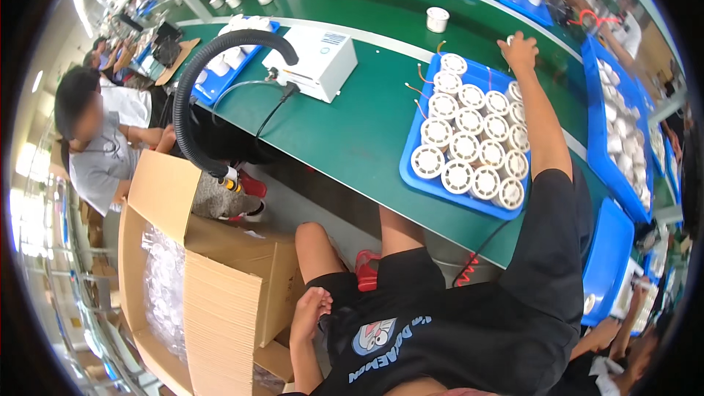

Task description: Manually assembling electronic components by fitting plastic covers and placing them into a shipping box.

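Observation:
My right arm stretches across the green workbench to the conveyor. There, my right hand (521, 51) has its fingers closed around a white cylindrical part (510, 40), mostly covered by the fingers. Below that arm, a blue tray (458, 204) holds rows of round white parts (464, 145) with slotted tops. Thin orange wires stick out at the tray's left side. Near my lap, my left hand (315, 306) is curled into a loose fist, and nothing shows in it. Another white cylindrical part (437, 20) stands alone on the green belt.
A white box-shaped machine (315, 62) with a black corrugated hose (183, 95) stands left on the bench. An open cardboard box (224, 315) with clear plastic is at my left. Blue trays (623, 154) of white parts stand at right. A seated person (99, 154) is at left.

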Demonstrator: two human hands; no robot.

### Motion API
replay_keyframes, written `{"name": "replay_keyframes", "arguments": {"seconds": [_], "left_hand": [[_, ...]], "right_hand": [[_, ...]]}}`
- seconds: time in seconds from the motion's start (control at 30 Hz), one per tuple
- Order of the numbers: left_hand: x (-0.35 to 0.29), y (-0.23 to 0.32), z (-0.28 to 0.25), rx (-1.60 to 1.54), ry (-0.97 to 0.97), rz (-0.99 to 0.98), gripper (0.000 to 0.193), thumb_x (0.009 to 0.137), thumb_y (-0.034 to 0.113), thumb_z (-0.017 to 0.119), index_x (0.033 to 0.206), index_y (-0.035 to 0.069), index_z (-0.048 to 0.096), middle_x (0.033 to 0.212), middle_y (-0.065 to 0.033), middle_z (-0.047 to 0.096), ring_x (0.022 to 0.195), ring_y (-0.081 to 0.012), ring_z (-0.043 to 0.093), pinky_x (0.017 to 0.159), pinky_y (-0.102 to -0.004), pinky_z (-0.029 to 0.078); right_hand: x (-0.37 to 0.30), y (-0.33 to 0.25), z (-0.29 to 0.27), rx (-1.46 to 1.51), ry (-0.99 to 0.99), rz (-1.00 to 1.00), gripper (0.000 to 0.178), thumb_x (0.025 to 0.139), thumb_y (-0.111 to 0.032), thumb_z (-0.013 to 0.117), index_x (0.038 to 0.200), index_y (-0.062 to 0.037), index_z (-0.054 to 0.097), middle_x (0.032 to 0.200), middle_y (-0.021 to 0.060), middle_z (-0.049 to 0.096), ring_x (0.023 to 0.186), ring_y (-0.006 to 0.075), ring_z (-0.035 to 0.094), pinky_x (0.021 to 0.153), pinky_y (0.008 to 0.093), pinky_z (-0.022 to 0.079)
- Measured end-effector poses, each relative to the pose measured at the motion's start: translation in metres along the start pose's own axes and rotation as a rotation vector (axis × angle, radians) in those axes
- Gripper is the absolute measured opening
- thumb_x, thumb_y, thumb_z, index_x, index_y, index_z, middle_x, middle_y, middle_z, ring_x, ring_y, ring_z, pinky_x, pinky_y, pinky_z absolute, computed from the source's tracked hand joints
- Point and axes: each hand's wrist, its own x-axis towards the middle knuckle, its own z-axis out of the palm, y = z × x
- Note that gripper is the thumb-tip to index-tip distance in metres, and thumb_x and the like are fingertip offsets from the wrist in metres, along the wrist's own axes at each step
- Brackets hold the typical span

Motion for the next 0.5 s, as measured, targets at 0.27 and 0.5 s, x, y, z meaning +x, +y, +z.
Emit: {"name": "replay_keyframes", "arguments": {"seconds": [0.27,0.5], "left_hand": [[-0.091,0.077,0.026,0.238,-0.02,0.152,0.02,0.097,0.017,0.056,0.109,0.001,0.059,0.099,-0.0063,0.063,0.088,-0.011,0.058,0.08,-0.0249,0.048],[-0.185,0.147,-0.04,0.336,0.376,0.504,0.013,0.092,0.011,0.059,0.1,0.002,0.063,0.085,-0.0007,0.062,0.075,-0.009,0.058,0.07,-0.0229,0.048]], "right_hand": [[-0.053,-0.102,-0.061,-0.05,-0.013,-0.492,0.072,0.089,-0.062,0.049,0.131,-0.0044,0.051,0.119,0.0291,0.056,0.108,0.0473,0.056,0.084,0.0547,0.049],[-0.055,-0.093,-0.031,0.014,-0.367,-0.718,0.067,0.082,-0.05,0.064,0.117,0.0059,0.059,0.115,0.0302,0.06,0.11,0.0448,0.057,0.092,0.0468,0.046]]}}
